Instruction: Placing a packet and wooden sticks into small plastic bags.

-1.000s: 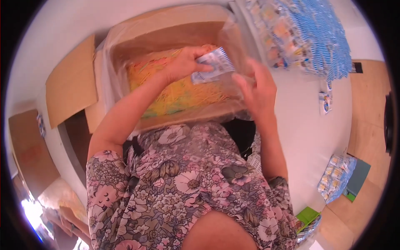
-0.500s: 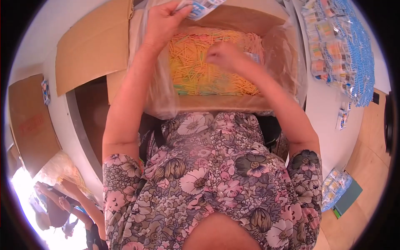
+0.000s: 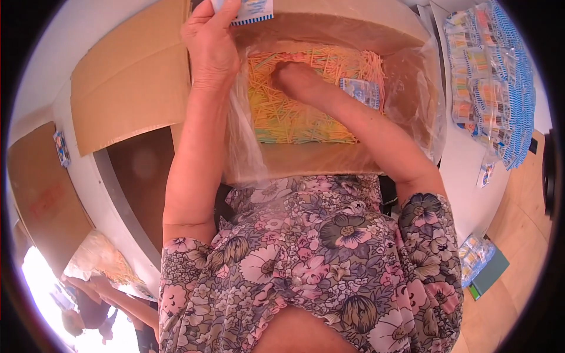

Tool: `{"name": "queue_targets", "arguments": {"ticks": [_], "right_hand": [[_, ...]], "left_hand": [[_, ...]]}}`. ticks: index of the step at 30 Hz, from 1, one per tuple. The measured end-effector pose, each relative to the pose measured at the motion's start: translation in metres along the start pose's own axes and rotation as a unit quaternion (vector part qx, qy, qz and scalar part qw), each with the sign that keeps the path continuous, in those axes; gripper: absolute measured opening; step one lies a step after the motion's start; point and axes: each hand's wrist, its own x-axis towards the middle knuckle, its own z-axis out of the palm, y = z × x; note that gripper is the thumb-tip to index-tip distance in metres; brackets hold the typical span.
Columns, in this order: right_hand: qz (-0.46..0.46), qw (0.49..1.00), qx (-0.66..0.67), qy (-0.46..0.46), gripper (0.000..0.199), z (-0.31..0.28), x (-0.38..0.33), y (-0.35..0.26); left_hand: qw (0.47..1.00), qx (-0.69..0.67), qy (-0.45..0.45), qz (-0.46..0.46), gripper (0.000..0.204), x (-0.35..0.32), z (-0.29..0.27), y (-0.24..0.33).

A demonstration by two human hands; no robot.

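Near the top edge, my left hand (image 3: 212,44) is closed on a small flat packet (image 3: 254,10) with a blue-striped edge; part of the packet lies beyond the frame. My right hand (image 3: 294,81) is down among thin coloured sticks (image 3: 306,126), yellow, orange, pink and green, which fill a plastic-lined cardboard box (image 3: 259,162). Its fingers are curled together, and whatever is in them is hidden. A second printed packet (image 3: 360,93) lies on the sticks, beside my right forearm.
Strips of filled blue-edged packets (image 3: 491,88) hang over the white surface at the right. An open cardboard flap (image 3: 126,82) stands to the left. Lower right are a blue bundle of packets (image 3: 475,256) and a green flat object (image 3: 493,273). Another person's arms (image 3: 120,300) show at lower left.
My right hand has moved slightly left, deeper among the sticks. My left hand and its packet have shifted left. The packet lying on the sticks is now more fully in sight.
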Motion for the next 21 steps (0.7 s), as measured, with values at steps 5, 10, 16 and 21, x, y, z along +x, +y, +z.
{"name": "queue_targets", "arguments": {"ticks": [5, 10, 16, 21], "right_hand": [[-0.101, 0.987, 0.06, -0.109, 0.013, 0.021, 0.002, -0.013], [-0.156, 0.986, 0.043, -0.03, 0.013, 0.033, -0.006, 0.005], [-0.232, 0.968, 0.063, 0.065, 0.014, 0.024, -0.002, -0.01], [-0.205, 0.977, -0.04, -0.03, 0.015, 0.038, 0.0, -0.041]], "left_hand": [[0.998, 0.035, 0.058, 0.005, 0.019, 0.003, 0.004, 0.0], [0.993, 0.095, 0.074, 0.002, 0.021, 0.008, -0.003, -0.001], [0.995, 0.089, 0.045, 0.015, 0.022, 0.009, 0.003, -0.002], [0.994, 0.099, 0.048, 0.01, 0.021, 0.008, 0.003, -0.002]]}}
